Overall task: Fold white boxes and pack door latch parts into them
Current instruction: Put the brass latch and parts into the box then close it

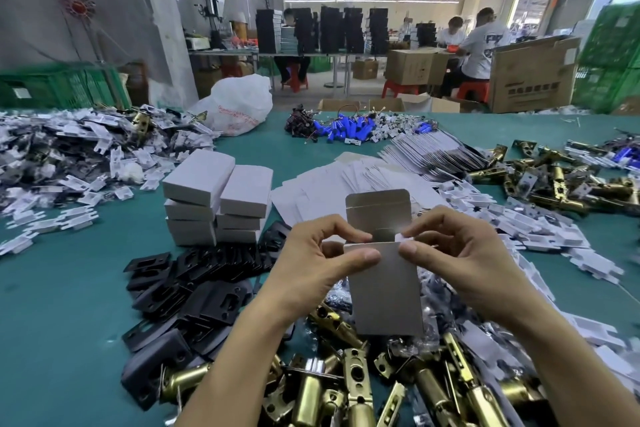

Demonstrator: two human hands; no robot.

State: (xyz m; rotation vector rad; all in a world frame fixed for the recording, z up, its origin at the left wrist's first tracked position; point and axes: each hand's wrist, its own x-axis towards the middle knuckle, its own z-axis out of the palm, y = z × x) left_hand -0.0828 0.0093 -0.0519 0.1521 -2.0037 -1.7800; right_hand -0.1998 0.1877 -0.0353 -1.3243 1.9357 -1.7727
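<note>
I hold a white box upright above the table, its top flap standing open behind. My left hand pinches the box's top left edge between thumb and fingers. My right hand pinches the top right edge, where a small white side tab shows at its fingertips. Brass door latch parts lie in a heap just below my hands. Black strike plates are piled to the lower left. A stack of folded white boxes stands left of centre. Flat unfolded box blanks are spread behind the held box.
White plastic pieces are heaped at far left and along the right. More brass latches lie at right. Blue cylinders with wires and a white plastic bag sit at the table's far edge. People work at tables beyond.
</note>
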